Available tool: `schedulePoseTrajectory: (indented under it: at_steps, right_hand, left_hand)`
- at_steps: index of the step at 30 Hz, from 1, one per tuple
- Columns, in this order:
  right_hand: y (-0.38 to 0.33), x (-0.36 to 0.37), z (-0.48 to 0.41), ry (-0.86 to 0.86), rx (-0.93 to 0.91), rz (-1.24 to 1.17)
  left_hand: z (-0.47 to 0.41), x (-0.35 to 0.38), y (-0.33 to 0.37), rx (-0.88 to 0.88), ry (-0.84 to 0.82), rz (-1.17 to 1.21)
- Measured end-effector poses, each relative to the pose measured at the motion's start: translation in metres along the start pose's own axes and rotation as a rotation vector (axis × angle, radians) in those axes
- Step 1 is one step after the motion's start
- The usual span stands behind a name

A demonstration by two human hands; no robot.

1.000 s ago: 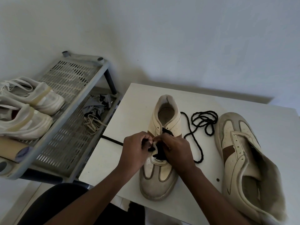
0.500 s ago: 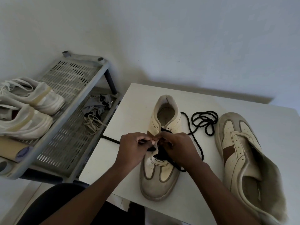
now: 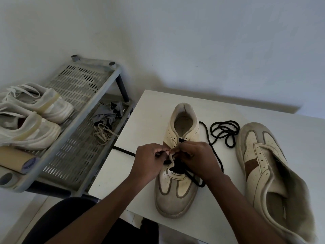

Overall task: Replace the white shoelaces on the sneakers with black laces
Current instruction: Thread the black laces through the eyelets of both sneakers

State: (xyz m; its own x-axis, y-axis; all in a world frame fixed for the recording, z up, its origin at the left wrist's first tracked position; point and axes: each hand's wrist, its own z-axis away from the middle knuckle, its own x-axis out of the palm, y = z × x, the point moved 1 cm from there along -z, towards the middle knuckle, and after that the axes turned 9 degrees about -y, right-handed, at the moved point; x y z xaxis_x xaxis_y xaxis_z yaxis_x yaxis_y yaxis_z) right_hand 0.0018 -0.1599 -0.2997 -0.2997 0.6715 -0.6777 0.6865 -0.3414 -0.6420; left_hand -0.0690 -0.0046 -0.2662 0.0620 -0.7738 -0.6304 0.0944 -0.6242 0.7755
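Both hands (image 3: 173, 160) pinch black lace (image 3: 177, 167) over sneaker (image 3: 177, 187).

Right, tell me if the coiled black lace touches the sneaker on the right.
Apart. The head view shows bare tabletop between the coiled black lace and the right sneaker.

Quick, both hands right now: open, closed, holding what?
Left hand: closed, pinching the black lace at the sneaker eyelets.
Right hand: closed over the same lace; exact grip hidden.
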Motion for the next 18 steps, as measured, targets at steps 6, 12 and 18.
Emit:
schedulePoseTrajectory:
  at_steps: [6,12,18]
  right_hand:
    - [-0.006,0.002,0.001,0.066,-0.025,0.042]
    - [-0.01,0.008,0.003,0.115,-0.022,0.124]
    - [-0.012,0.013,0.005,0.112,-0.007,0.263]
  left_hand:
    - [-0.002,0.001,0.001,0.037,-0.062,-0.17]
    - [-0.005,-0.001,-0.001,0.013,-0.119,-0.19]
    - [-0.007,-0.005,-0.001,-0.026,-0.197,-0.127]
